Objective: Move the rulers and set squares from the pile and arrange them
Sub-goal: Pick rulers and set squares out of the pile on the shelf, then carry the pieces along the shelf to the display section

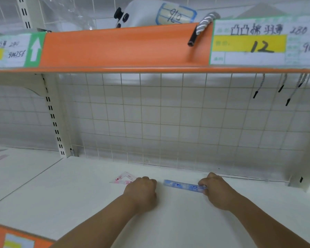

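Fingers (203,187) of the right hand (217,191) pinch the right end of the blue ruler (183,185) on the shelf (79,203). Its long axis runs leftward from them, toward the curled left hand (141,191). That hand covers a corner of the pink set square (123,179); I cannot tell if it grips.

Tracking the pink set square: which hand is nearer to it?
Left. The left hand holds the pink set square by its right corner; the right hand, farther right, pinches the blue ruler.

The right price label (249,42) reads "280" and a large "12". The left label (9,51) reads "280" and "904356". The bag tag (175,16) reads "920".
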The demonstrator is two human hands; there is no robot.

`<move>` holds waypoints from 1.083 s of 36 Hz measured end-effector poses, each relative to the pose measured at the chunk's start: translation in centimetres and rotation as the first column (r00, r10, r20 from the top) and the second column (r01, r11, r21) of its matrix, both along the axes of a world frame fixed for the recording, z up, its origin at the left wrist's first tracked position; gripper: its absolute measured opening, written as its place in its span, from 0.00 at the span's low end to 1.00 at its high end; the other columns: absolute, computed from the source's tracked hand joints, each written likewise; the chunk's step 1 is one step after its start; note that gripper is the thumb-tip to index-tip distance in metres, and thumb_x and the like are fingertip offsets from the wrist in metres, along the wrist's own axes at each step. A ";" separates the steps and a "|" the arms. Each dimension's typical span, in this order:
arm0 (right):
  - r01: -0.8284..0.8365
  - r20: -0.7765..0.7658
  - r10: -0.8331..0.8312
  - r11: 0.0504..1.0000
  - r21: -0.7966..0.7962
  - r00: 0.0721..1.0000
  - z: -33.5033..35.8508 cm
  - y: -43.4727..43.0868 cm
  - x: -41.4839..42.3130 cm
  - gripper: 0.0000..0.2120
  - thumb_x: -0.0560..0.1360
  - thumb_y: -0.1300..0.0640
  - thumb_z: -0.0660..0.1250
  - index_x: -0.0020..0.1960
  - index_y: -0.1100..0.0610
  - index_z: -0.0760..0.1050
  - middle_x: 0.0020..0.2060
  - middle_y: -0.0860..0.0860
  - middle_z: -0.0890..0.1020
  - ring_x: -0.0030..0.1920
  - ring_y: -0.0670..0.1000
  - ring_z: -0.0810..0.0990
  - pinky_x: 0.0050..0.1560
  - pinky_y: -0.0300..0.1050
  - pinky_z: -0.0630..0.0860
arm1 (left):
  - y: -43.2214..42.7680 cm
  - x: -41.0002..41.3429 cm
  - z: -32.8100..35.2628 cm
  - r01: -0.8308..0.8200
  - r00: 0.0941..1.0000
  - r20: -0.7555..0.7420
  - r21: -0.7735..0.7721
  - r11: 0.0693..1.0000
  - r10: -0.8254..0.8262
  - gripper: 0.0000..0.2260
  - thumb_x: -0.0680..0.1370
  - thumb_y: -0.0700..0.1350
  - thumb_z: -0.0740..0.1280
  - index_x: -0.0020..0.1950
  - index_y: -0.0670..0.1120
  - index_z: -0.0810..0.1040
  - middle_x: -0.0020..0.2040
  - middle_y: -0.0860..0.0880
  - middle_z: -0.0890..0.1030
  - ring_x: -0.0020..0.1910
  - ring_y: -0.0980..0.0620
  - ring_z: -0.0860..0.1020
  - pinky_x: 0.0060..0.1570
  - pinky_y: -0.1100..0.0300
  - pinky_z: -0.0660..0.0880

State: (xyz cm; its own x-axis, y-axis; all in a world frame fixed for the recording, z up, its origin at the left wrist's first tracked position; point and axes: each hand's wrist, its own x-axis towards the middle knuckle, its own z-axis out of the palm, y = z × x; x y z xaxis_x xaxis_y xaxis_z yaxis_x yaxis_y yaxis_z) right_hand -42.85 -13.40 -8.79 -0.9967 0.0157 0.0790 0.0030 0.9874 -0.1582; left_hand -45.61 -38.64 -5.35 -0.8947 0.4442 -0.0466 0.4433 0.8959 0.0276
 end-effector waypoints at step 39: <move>-0.186 -0.024 0.187 0.982 0.021 0.982 4.4 -18.4 0.7 0.13 0.78 0.45 0.58 0.38 0.50 0.68 0.41 0.47 0.77 0.45 0.50 0.76 0.42 0.43 0.69 | -13.4 2.8 1.2 -0.225 0.972 -0.053 0.089 0.970 0.230 0.10 0.80 0.43 0.55 0.56 0.43 0.74 0.58 0.45 0.76 0.57 0.46 0.74 0.49 0.58 0.70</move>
State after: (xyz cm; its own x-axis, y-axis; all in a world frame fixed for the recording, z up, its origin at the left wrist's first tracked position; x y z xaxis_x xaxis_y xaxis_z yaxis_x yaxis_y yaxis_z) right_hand -42.17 -31.79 -4.39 -0.9796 -0.1722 0.1037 -0.1855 0.9730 -0.1371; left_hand -42.80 -52.00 -4.18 -0.9726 0.2287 0.0410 0.2314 0.9693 0.0836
